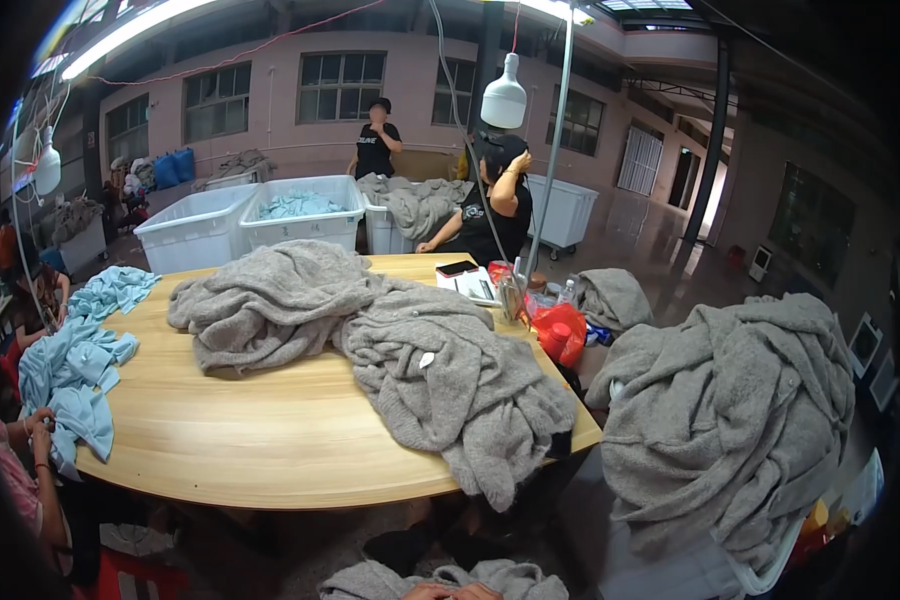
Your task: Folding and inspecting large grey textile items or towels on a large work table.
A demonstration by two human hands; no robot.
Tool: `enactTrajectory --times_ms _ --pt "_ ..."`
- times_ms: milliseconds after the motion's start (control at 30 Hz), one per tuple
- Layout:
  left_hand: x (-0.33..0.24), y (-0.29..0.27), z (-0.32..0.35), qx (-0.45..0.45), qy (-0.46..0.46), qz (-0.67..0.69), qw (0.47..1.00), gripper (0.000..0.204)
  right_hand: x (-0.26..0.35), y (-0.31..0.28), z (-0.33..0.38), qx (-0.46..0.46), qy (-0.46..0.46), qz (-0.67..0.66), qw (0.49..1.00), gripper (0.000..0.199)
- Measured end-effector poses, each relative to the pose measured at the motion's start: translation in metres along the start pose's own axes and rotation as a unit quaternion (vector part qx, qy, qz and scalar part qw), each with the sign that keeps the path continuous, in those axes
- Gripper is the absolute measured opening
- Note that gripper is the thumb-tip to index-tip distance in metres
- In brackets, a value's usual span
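At the lower edge, a grey knit garment [515, 578] lies across my lap. My left hand [430, 592] and my right hand [477, 592] sit close together on it, both cut off by the picture's edge. Their fingers look bent in toward each other and closed on the knit; any small thing between them is hidden. In front of me, a heap of grey knit garments [440, 350] spreads over the wooden table [230, 440], one part hanging over the near edge. A small white tag [426, 360] shows on the heap.
Right of me, a white bin [770, 570] overflows with grey knitwear [720, 430]. Light blue garments [80, 350] line the table's left end, where another person's hands [40, 422] work. A phone [457, 268] and red bag [560, 333] are at the far right. Two people stand or sit beyond.
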State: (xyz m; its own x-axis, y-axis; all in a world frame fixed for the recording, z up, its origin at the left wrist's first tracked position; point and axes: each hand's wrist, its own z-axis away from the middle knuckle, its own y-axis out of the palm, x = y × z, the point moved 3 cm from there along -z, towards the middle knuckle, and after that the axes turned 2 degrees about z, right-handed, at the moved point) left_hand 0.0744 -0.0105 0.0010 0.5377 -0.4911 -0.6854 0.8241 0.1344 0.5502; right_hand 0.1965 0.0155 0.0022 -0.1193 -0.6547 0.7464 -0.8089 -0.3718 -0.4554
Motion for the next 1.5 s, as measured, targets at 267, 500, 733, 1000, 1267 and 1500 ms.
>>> enactTrajectory --times_ms 267,500,733,1000,1267,1500 --pt "0.013 -0.012 -0.023 0.052 0.043 -0.030 0.997 0.013 -0.041 0.016 0.021 0.022 0.019 0.123 0.992 0.022" --pt "0.024 -0.015 -0.029 -0.030 0.132 -0.206 0.969 0.008 -0.021 0.002 0.010 0.074 0.182 0.025 0.980 0.014" --pt "0.068 -0.050 -0.060 -0.023 0.047 -0.105 0.993 0.006 0.025 -0.009 -0.024 0.024 0.385 -0.265 0.884 0.010" --pt "0.113 -0.068 -0.082 -0.215 0.265 -0.653 0.677 0.011 -0.013 0.011 0.007 0.045 0.388 -0.232 0.891 0.011" --pt "0.069 -0.052 -0.047 -0.070 0.333 -0.554 0.760 0.019 -0.013 0.014 0.000 0.050 0.347 0.041 0.936 0.016" --pt "0.013 -0.003 -0.001 -0.214 0.434 -0.439 0.757 0.013 -0.036 0.017 0.016 -0.041 0.334 -0.100 0.936 0.013"
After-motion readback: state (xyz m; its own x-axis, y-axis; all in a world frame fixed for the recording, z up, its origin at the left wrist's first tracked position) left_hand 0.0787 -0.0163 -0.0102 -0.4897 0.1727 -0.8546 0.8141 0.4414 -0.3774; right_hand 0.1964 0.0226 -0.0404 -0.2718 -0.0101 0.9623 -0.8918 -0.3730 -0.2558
